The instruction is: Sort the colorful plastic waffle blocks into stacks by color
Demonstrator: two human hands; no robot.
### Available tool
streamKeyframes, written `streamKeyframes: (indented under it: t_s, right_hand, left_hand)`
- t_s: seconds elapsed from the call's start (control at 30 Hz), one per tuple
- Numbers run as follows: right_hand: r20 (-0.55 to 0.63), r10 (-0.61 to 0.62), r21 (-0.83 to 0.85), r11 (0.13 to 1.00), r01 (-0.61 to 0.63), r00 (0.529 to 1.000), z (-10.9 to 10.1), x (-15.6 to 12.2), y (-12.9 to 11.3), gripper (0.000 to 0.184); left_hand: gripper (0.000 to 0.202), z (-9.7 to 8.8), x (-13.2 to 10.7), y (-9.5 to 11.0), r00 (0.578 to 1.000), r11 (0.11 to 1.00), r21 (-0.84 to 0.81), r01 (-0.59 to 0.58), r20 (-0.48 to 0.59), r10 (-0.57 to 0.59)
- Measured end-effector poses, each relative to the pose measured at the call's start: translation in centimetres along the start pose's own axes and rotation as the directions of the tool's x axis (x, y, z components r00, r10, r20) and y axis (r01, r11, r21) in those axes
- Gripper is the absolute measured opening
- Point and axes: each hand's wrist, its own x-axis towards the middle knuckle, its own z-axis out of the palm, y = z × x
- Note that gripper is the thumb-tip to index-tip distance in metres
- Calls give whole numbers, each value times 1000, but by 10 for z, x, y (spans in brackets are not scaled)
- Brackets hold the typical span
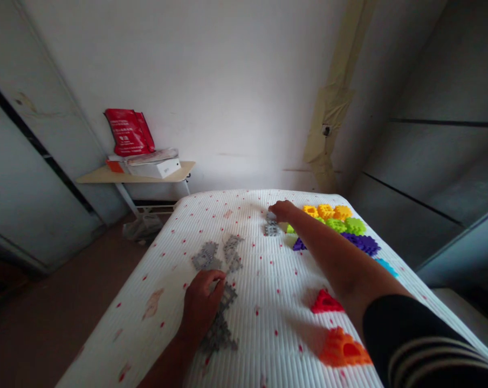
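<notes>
My left hand (201, 302) rests on the white quilted bed (268, 280) with its fingers curled on a chain of grey interlocking plastic pieces (221, 318). More grey pieces (217, 254) lie just beyond it. My right hand (282, 210) is stretched far forward, its fingers closed on a small grey piece (271, 226). Right of that hand lies a cluster of yellow, orange, green and purple pieces (341, 223).
A red piece (325, 303) and an orange piece (343, 349) lie near my right elbow, a blue one (387, 265) at the bed's right edge. A small wooden table (136, 175) with a red bag (129, 132) and white box stands by the wall.
</notes>
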Motion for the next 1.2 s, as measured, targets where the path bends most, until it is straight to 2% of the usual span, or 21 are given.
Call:
streamKeyframes:
  t_s: [0.13,0.3,0.4,0.53,0.6,0.7,0.87,0.97,1.07,1.2]
  right_hand:
    - [15,2,-13,1000,-2,1000,0,4,0,43]
    - [26,8,-8,1000,-8,1000,7,12,-2,41]
    - [18,15,-3,1000,-15,1000,11,14,-5,37]
    - [-7,27,-1,1000,-27,1000,12,12,-7,36]
    - [-30,23,3,1000,-23,999,8,9,-8,37]
    - [-77,-3,11,1000,4,997,-2,5,-12,38]
    - [-141,-79,29,996,84,987,-23,-4,-25,37]
    - [-158,-106,46,992,115,982,-30,-9,-34,41]
    - [-168,-101,81,990,116,981,-31,-13,-35,43]
    - [-190,-48,179,980,83,981,-30,-16,-22,41]
  left_hand:
    - [18,-1,1,0,999,1000,-10,29,-21,-29]
    - [17,-10,7,-8,993,998,6,61,-106,-60]
    - [19,-18,14,-21,983,993,80,93,-167,-78]
    - [34,-25,23,-41,972,955,247,165,-204,-115]
    - [41,-26,29,-46,971,934,296,199,-187,-148]
    - [45,-26,42,-43,964,900,347,265,-102,-245]
    - [46,-17,75,-30,919,827,434,357,-2,-395]
    - [35,-9,94,-26,889,796,461,392,33,-457]
    - [21,-4,104,-24,872,803,437,405,79,-483]
    - [11,-2,103,-23,887,866,310,392,125,-445]
